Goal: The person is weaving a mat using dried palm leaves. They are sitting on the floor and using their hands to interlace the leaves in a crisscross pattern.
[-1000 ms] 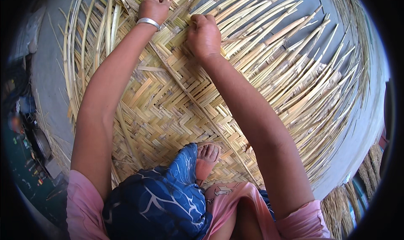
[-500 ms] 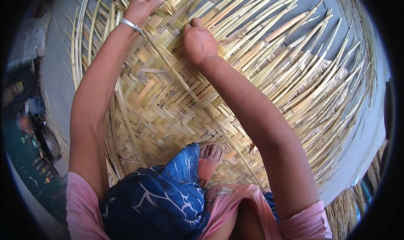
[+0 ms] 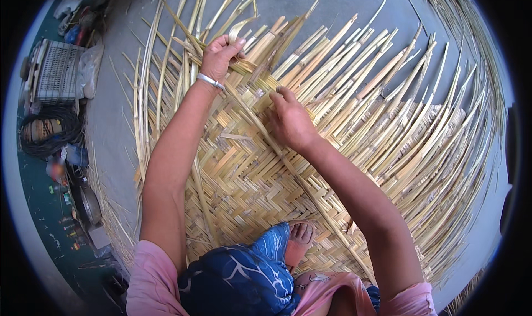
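A herringbone mat of flat split-reed strips (image 3: 244, 172) lies under my arms, its unwoven ends fanning out at the far and right sides. At the far weaving edge, my left hand (image 3: 219, 58), with a silver bangle at the wrist, pinches a pale reed strip (image 3: 238, 29) that curls up past the thumb. My right hand (image 3: 292, 121) is just to the right and nearer, low against the weave. Its fingers are curled, and whatever is under them is hidden. Between my arms a long thin reed stalk (image 3: 302, 180) lies diagonally across the mat.
My sandalled foot (image 3: 300, 241) rests on the mat's near part. Loose reeds (image 3: 471, 44) lie on the grey floor (image 3: 354, 3) at the far right. At the left are a grey plastic crate (image 3: 55, 72), a dark coil of cord (image 3: 47, 130) and a round metal pan (image 3: 88, 202).
The whole view has shifted, so the mat and both arms appear lower and further right. A pale strip now curls up at my left hand. My right hand's fingers have shifted slightly on the weave.
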`<act>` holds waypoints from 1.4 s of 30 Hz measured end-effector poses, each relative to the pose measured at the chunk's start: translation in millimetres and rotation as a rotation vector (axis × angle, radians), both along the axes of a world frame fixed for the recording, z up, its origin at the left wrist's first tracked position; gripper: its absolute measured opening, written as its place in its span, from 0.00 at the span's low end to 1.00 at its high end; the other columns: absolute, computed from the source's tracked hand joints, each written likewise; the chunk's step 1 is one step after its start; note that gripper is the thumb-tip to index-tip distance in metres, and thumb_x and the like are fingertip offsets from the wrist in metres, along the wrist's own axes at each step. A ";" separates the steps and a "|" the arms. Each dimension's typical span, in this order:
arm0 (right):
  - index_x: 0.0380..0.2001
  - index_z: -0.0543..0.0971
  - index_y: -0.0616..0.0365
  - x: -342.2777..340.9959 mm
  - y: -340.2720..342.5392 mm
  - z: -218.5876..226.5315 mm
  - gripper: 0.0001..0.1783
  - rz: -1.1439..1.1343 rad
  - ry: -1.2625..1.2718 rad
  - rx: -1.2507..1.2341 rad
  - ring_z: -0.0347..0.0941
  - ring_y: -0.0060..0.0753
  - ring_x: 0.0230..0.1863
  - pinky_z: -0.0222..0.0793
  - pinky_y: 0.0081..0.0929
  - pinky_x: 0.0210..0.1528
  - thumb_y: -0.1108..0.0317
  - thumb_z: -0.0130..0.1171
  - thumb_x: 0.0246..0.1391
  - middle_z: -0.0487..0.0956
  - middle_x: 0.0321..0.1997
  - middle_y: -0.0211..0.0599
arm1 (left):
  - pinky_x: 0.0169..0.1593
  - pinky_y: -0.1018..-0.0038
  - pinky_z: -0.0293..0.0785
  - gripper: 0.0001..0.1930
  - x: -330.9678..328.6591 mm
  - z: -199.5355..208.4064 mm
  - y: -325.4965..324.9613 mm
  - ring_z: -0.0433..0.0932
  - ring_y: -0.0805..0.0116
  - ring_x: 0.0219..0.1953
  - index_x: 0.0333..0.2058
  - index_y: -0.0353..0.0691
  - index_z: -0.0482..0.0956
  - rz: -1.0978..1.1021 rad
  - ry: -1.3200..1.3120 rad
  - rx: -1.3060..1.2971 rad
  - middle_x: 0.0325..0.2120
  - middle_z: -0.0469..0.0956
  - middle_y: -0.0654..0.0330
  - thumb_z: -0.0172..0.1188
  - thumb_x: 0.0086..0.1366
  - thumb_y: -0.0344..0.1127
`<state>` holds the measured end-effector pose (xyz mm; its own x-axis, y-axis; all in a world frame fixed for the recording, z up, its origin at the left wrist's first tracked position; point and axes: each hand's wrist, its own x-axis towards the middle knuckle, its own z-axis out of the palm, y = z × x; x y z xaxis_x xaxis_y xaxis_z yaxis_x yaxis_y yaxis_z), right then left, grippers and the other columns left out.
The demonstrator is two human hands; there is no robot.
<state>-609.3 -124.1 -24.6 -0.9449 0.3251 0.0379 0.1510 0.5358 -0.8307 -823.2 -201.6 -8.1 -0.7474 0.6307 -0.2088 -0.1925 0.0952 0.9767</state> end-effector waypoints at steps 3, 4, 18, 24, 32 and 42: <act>0.48 0.67 0.66 40.9 -7.0 20.7 0.21 0.057 -0.024 0.036 0.66 0.57 0.52 0.65 0.39 0.54 0.72 0.53 0.49 0.63 0.57 0.57 | 0.33 0.80 0.70 0.06 -6.8 11.0 -4.2 0.74 0.77 0.24 0.28 0.43 0.73 0.124 0.093 0.064 0.22 0.76 0.65 0.61 0.58 0.34; 0.49 0.67 0.65 55.6 -8.0 25.4 0.22 0.089 -0.050 0.048 0.66 0.57 0.53 0.65 0.39 0.54 0.72 0.53 0.49 0.63 0.57 0.57 | 0.32 0.81 0.69 0.05 -10.6 13.6 -6.2 0.74 0.77 0.23 0.27 0.43 0.73 0.179 0.106 0.091 0.21 0.76 0.64 0.61 0.58 0.34; 0.45 0.72 0.60 204.6 -41.5 27.4 0.19 0.013 -0.156 0.184 0.68 0.56 0.48 0.67 0.41 0.49 0.75 0.56 0.46 0.69 0.51 0.54 | 0.42 0.75 0.70 0.34 -55.1 -0.5 -81.5 0.76 0.65 0.42 0.52 0.25 0.64 0.487 0.373 -0.199 0.44 0.75 0.50 0.68 0.52 0.38; 0.46 0.72 0.60 245.2 -54.6 33.6 0.21 -0.014 -0.207 0.236 0.68 0.55 0.48 0.67 0.41 0.50 0.75 0.56 0.45 0.70 0.51 0.53 | 0.46 0.67 0.71 0.23 -1.6 -48.6 -196.8 0.77 0.53 0.42 0.42 0.38 0.76 0.516 0.692 -0.862 0.40 0.77 0.47 0.66 0.47 0.43; 0.50 0.69 0.57 290.3 -67.3 29.1 0.25 -0.019 -0.273 0.402 0.70 0.46 0.44 0.69 0.37 0.45 0.73 0.54 0.45 0.73 0.46 0.46 | 0.47 0.57 0.69 0.24 98.8 -22.5 -238.5 0.72 0.47 0.44 0.44 0.42 0.75 0.451 0.936 -1.297 0.43 0.74 0.49 0.64 0.50 0.46; 0.50 0.68 0.56 306.2 -73.7 33.2 0.18 -0.130 -0.368 0.203 0.73 0.54 0.32 0.70 0.43 0.32 0.71 0.50 0.53 0.75 0.35 0.50 | 0.43 0.62 0.71 0.12 54.1 -42.0 -293.3 0.77 0.48 0.39 0.35 0.38 0.79 0.352 0.608 -1.232 0.33 0.78 0.45 0.56 0.57 0.39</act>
<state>-303.1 -197.8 8.6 -0.8593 0.4624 -0.2184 0.4939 0.6397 -0.5889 -769.1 -494.9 -50.0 -0.9960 0.0489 -0.0746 0.0294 0.9695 0.2432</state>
